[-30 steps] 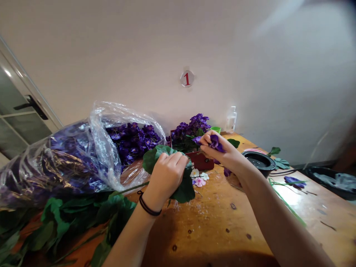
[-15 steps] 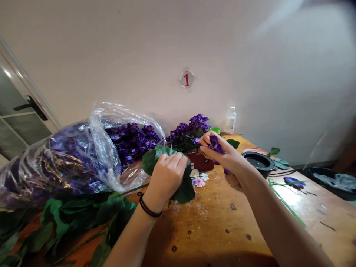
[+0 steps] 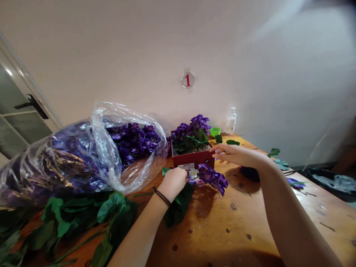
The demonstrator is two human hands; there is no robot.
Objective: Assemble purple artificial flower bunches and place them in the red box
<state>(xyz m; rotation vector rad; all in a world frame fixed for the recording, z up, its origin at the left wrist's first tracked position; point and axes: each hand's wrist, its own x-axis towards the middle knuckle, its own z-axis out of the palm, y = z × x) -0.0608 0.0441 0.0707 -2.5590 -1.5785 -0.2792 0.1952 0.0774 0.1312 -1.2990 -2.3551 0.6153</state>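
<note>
Because its purple blooms and dark green leaves lie flat on the wooden workbench (image 3: 222, 230), the artificial flower sprig (image 3: 213, 178) looks pinned down rather than lifted, with the left hand (image 3: 174, 182) curled over it on the leafy side of the blooms. That hand's fingers are hidden behind its back, so whether it clamps the sprig or only presses on it cannot be told. A black cord bracelet (image 3: 161, 196) circles the left wrist. Well apart from it, the right hand (image 3: 236, 155) is open, fingers extended toward a red rectangular box (image 3: 194, 160), near its corner. That box stands just beyond the sprig, packed with upright purple flowers and green foliage. Small white and pink flower heads (image 3: 194, 173) sit against its front. To the left, a clear plastic bag (image 3: 133, 174) of purple flowers and a heap of loose green leaves (image 3: 83, 218) lie within easy reach, apparently kept there as supply.
</note>
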